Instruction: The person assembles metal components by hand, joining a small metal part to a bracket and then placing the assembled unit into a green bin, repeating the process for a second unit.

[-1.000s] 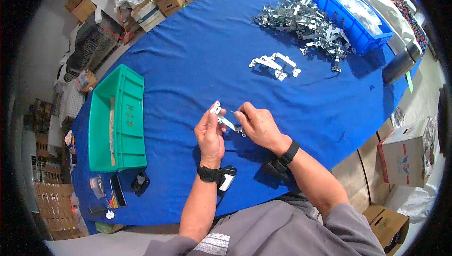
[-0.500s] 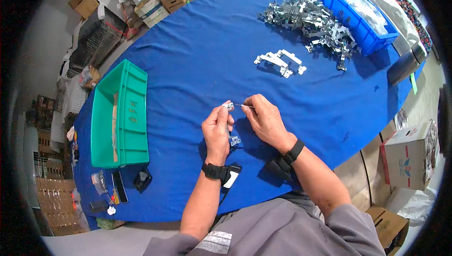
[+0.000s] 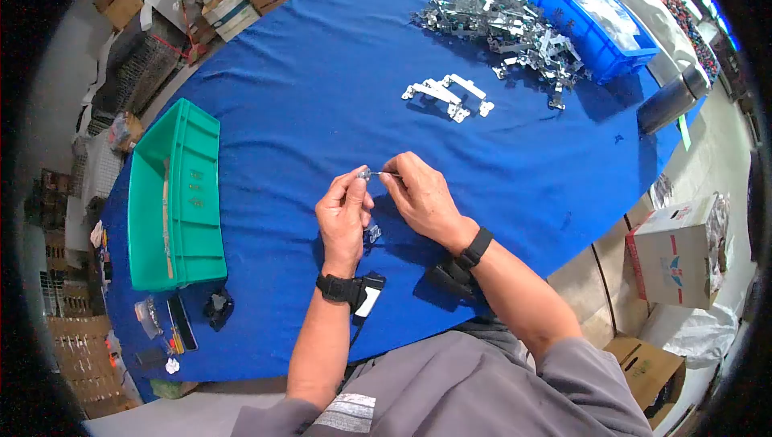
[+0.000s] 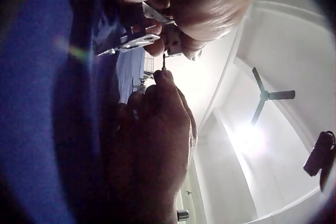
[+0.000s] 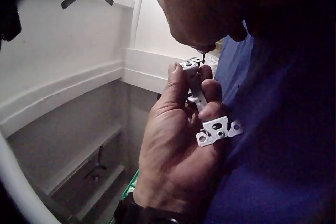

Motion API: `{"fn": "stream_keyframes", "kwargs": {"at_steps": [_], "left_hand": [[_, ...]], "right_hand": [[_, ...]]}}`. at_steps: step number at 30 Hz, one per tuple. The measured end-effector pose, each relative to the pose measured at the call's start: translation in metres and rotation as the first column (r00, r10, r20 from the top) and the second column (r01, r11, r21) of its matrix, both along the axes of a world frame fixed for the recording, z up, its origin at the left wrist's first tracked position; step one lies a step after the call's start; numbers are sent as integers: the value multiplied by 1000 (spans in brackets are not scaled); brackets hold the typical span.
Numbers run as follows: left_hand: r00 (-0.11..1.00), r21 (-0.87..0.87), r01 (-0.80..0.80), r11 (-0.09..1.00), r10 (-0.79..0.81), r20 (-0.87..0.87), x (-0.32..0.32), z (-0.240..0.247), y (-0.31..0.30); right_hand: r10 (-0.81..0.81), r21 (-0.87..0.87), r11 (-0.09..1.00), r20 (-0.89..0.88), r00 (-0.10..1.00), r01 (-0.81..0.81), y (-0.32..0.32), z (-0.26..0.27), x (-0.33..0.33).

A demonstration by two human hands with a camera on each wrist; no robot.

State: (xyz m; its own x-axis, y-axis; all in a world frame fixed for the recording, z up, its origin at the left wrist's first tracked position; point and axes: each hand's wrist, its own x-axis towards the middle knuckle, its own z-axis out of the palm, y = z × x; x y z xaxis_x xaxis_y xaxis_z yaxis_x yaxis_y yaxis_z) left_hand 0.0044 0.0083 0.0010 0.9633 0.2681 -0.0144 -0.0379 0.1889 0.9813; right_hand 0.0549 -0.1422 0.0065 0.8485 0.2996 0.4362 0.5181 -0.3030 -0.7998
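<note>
My left hand (image 3: 342, 220) grips a silver metal bracket, its upper end (image 3: 364, 173) showing at the thumb and fingertips. The bracket's other end, a plate with holes (image 5: 214, 132), sticks out below the fingers in the right wrist view. Between thumb and fingers, my right hand (image 3: 430, 202) pinches a thin metal rod (image 3: 386, 173), whose tip is right at the upper end of the bracket. In the left wrist view the rod (image 4: 164, 62) points up toward the bracket (image 4: 139, 42). Most of the rod's far part is hidden in the right hand.
Farther out on the blue cloth (image 3: 297, 115) lie a few loose brackets (image 3: 450, 95). A large bracket heap (image 3: 507, 27) sits before a blue bin (image 3: 591, 31). To the left stands a green crate (image 3: 197, 204), with a phone (image 3: 182, 323) below it. A dark cylinder (image 3: 674, 101) stands at right.
The left hand has turned the bracket so its upper end faces the right hand. The rod has come in to that end. The head view has shifted slightly.
</note>
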Motion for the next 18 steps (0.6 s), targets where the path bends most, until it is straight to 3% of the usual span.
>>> {"fn": "stream_keyframes", "kwargs": {"at_steps": [10,18], "left_hand": [[999,-82,-27,996,25,-24,1,2,-3],[999,-45,23,999,-21,33,0,-1,-1]], "right_hand": [[-19,4,1000,-6,1000,19,-2,3,1],[-6,-2,1000,-28,1000,6,-2,1,0]]}}
